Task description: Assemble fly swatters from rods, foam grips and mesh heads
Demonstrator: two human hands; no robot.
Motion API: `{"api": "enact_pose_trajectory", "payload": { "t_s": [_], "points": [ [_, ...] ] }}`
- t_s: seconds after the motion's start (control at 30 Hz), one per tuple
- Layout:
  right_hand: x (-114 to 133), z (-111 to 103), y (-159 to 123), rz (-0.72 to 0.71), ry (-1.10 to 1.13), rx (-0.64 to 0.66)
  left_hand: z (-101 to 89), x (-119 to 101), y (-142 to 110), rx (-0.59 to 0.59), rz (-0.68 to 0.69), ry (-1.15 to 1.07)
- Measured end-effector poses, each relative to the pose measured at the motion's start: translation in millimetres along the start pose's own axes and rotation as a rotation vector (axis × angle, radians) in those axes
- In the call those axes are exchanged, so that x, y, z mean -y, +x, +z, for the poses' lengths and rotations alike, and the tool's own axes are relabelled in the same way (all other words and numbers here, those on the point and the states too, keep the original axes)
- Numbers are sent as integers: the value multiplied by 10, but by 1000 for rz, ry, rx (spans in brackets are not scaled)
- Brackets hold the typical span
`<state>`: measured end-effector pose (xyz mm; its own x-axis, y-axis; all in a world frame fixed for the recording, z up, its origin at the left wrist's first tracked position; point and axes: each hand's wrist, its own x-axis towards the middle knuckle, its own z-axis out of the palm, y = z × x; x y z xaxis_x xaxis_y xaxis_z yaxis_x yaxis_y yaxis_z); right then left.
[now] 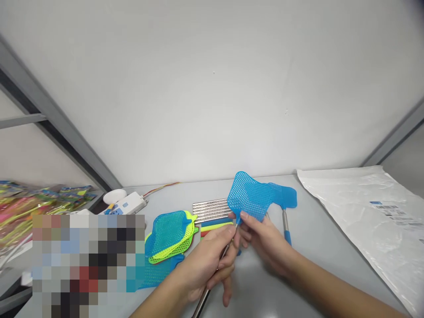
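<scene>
My right hand (263,238) pinches the neck of a blue mesh fly swatter head (248,194), with the thumb near its base. The fingers of my left hand (212,254) are closed around a thin metal rod (202,302) that slants up toward that neck. Rod and head meet between my hands; fingers partly cover the joint, so how far they are joined cannot be told. Beyond my right hand lies another blue fly swatter (289,197) on a metal rod with a blue grip. To the left is a stack of blue and yellow-green swatter heads (168,234).
Several metal rods (208,210) lie side by side behind my hands, near coloured strips (217,227). A white plastic mailer (361,212) covers the table's right. At left are a power strip (129,204), a white round object (115,196), wrapped colourful goods (33,207) and a blurred patch.
</scene>
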<state>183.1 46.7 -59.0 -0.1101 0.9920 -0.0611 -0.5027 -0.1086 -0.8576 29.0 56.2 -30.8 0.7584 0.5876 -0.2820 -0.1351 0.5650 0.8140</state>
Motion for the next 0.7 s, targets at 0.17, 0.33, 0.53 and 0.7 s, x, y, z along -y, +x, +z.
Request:
{"api": "enact_pose_trajectory", "payload": {
  "t_s": [0.17, 0.33, 0.53, 0.7],
  "points": [
    [92, -6, 7, -76, -42, -139, 35, 12, -20, -4, -13, 17],
    [58, 31, -16, -113, -102, -148, 69, 22, -45, -41, -16, 56],
    [-18, 19, 18, -84, -99, -158, 47, -30, -37, -61, -34, 48],
    [6, -6, 18, -45, -157, 13, 4, -41, -24, -35, -36, -8]
  ]
}}
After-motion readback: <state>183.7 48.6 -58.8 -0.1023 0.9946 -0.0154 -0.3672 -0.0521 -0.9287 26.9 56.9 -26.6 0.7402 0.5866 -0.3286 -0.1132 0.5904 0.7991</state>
